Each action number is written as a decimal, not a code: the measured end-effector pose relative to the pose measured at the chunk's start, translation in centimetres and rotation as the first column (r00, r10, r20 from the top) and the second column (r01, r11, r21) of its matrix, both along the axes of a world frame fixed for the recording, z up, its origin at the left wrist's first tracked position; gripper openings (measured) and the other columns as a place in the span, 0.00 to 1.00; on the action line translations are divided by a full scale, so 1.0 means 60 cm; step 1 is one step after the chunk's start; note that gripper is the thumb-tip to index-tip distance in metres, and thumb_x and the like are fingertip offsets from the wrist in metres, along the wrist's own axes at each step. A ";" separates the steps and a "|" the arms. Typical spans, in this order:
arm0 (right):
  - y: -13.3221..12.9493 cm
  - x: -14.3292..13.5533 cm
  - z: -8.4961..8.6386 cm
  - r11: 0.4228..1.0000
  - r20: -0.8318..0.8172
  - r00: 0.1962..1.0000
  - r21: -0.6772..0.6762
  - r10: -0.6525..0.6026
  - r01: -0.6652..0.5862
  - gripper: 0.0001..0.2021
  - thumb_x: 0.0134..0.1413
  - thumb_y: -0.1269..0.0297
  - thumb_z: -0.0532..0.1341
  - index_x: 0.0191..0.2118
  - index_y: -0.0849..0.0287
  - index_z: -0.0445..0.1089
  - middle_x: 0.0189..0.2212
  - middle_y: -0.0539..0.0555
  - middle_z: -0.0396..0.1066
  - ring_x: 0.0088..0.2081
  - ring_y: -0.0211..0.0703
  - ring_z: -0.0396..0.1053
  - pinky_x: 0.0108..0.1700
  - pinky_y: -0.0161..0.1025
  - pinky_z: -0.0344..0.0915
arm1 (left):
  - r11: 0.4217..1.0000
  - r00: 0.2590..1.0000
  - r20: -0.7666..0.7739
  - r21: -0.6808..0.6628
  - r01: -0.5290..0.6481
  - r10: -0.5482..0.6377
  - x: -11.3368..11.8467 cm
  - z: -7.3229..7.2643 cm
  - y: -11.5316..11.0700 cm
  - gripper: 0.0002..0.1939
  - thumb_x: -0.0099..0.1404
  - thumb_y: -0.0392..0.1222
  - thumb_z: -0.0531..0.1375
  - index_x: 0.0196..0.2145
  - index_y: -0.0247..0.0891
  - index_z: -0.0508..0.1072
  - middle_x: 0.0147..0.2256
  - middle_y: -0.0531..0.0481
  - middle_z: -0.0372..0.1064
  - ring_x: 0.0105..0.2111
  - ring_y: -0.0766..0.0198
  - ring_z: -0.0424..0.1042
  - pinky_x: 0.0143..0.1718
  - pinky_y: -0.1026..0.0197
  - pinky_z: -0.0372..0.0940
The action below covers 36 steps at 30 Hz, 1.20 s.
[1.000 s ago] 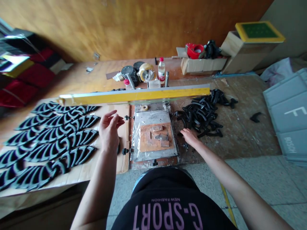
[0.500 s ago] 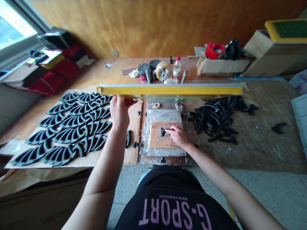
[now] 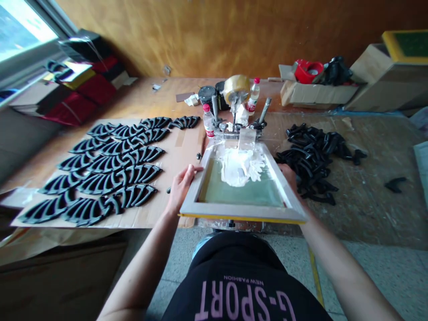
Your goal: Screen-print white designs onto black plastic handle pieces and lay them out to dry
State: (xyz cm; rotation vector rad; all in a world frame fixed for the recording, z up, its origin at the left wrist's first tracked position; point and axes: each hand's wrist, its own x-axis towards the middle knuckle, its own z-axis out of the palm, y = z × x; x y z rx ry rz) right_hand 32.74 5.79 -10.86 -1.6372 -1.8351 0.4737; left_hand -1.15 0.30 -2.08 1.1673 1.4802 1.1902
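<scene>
Rectangular grey screen frame with yellow near edge [image 3: 242, 215]: centre, between the hands, near side of the steel clamp posts [image 3: 263, 111]. Rails probably stiff, fairly light; best held mid-side.
Translucent green mesh [image 3: 230, 196]: likely delicate; keep fingers off.
Thick white paste [image 3: 236, 169]: on mesh, far half; presumably slippery.
Left hand [image 3: 181, 185]: holding left rail.
Right hand [image 3: 289, 174]: at right rail, partly hidden; grip cannot be told.
Glossy black curved pieces [image 3: 309, 156]: heaped, right.
</scene>
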 end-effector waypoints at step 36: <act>-0.074 -0.144 0.023 0.728 0.519 0.629 0.019 0.579 -0.685 0.11 0.57 0.76 0.54 0.41 0.61 0.71 0.35 0.57 0.71 0.39 0.47 0.67 0.38 0.39 0.62 | 0.970 0.993 -0.102 -0.240 0.033 -0.059 -0.002 -0.184 -0.024 0.33 0.58 0.57 0.60 0.57 0.37 0.66 0.31 0.48 0.72 0.30 0.61 0.70 0.29 0.62 0.63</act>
